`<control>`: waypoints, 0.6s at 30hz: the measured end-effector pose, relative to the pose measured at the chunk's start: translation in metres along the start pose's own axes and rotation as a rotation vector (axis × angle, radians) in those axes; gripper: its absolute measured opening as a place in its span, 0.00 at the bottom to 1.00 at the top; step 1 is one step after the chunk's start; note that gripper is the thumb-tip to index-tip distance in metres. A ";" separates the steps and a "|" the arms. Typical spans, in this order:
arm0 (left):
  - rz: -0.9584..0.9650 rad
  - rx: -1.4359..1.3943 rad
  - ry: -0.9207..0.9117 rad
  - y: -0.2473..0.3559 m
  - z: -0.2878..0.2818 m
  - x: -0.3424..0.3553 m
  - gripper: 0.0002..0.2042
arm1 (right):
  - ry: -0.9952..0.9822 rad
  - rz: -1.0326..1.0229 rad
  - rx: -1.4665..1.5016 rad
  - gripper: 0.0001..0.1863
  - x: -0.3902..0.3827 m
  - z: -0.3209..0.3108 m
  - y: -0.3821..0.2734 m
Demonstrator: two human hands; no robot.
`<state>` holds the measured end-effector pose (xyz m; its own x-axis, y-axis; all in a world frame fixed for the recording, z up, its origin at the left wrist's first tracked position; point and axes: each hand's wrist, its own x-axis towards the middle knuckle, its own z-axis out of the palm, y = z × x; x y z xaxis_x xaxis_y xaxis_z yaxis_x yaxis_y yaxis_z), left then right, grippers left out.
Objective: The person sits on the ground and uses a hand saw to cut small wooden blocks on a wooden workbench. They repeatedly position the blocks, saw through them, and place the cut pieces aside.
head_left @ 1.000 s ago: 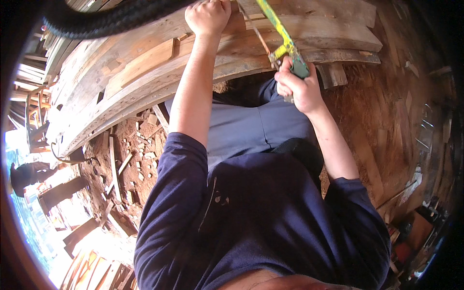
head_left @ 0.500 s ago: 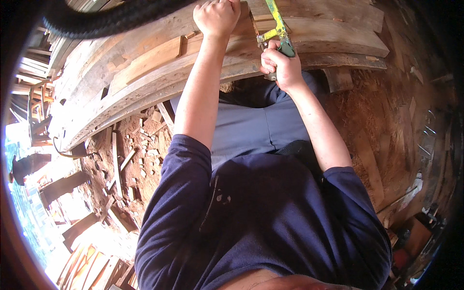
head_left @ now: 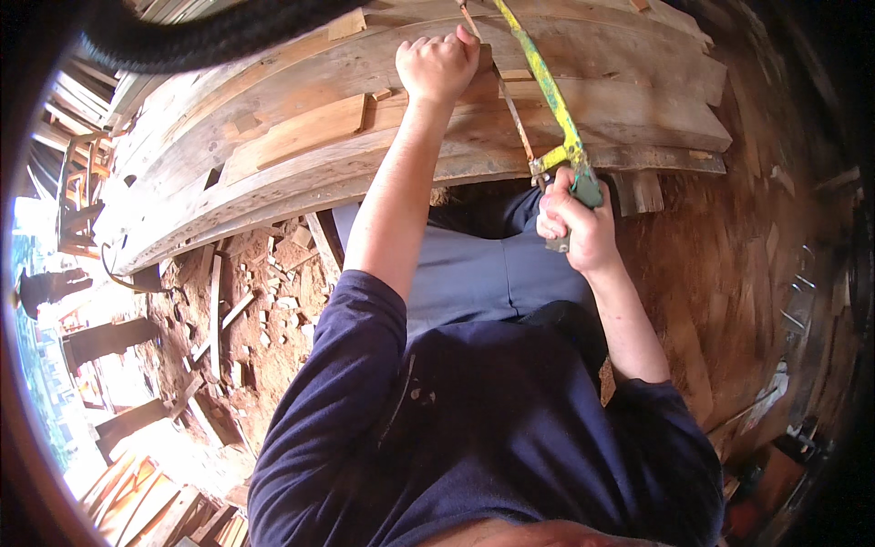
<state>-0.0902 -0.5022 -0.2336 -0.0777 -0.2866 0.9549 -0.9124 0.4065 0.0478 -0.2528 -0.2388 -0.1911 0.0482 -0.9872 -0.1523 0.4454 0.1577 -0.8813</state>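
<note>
My right hand point(head_left: 581, 221) is wrapped round the green handle of a hacksaw point(head_left: 550, 87) in front of the bench. The saw has a worn yellow-green frame and a thin, rusty blade that runs away from me over the bench top, beside my left hand. Fingers curled, my left hand point(head_left: 437, 68) presses on a piece of wood point(head_left: 481, 60) lying on the bench; most of that wood is hidden beneath the hand. The blade passes close to the wood's right edge; whether it is in a cut I cannot tell.
The bench point(head_left: 301, 190) is made of thick, rough planks. A flat board point(head_left: 314, 129) lies on it left of my forearm. Wood offcuts point(head_left: 239, 310) litter the dirt floor at left. A dark braided cable point(head_left: 210, 41) crosses the upper left.
My right hand has drawn the hacksaw back toward me, so more frame and blade show. The bench and my left hand sit slightly lower and further right in view.
</note>
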 end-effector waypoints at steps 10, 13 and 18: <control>-0.025 0.031 -0.069 0.003 -0.003 0.003 0.22 | -0.039 -0.303 0.038 0.09 0.085 0.029 -0.022; -0.022 0.032 -0.044 0.001 0.001 0.004 0.23 | 0.004 -0.191 0.013 0.12 0.097 0.033 0.002; -0.009 0.041 -0.037 -0.002 0.004 0.004 0.24 | -0.021 -0.229 -0.137 0.13 0.097 0.020 0.023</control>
<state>-0.0899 -0.5080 -0.2316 -0.0833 -0.3224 0.9429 -0.9289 0.3678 0.0437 -0.2195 -0.3316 -0.2169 -0.0208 -0.9976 0.0661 0.3213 -0.0693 -0.9444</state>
